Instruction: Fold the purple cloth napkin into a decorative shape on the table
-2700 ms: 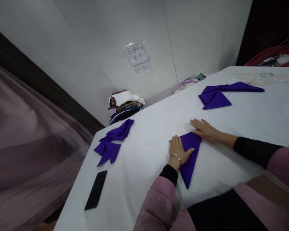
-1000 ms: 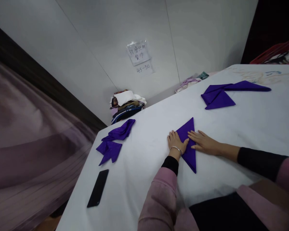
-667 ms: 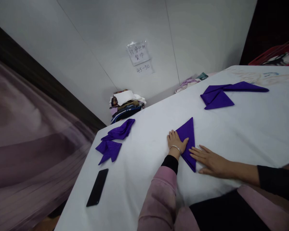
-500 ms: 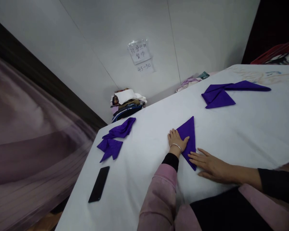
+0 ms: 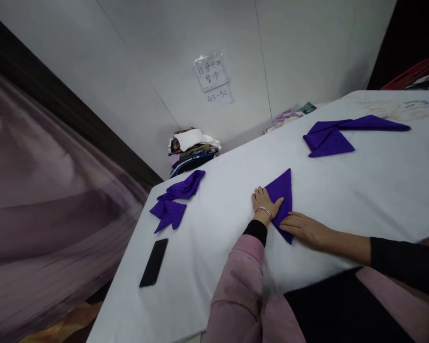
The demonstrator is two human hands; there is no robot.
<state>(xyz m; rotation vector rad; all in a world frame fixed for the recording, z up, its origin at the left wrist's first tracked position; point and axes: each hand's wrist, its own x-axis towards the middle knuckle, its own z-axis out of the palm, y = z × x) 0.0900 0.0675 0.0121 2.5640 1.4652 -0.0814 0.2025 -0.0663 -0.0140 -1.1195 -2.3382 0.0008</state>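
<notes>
A purple cloth napkin [image 5: 283, 189], folded into a triangle, lies flat on the white-covered table [image 5: 221, 200]. My left hand [image 5: 266, 201] rests open on its left part, fingers spread and thumb stretched toward the right edge; a bracelet circles the wrist. At the lower right edge of the napkin, my right hand [image 5: 307, 229] lies flat with its fingers extended and fingertips on the cloth. The napkin's left corner is hidden under my left hand.
More folded purple cloths lie at the left [image 5: 171, 213] and at the far right [image 5: 332, 139]. A black phone [image 5: 154, 263] sits near the left table edge. A clothes pile [image 5: 193, 147] is behind the table, and a handwritten sign [image 5: 211, 74] hangs on the wall.
My right hand has moved up slightly along the napkin's right edge, its fingers now closer together. My left hand stays on the napkin. The whole view has shifted a little.
</notes>
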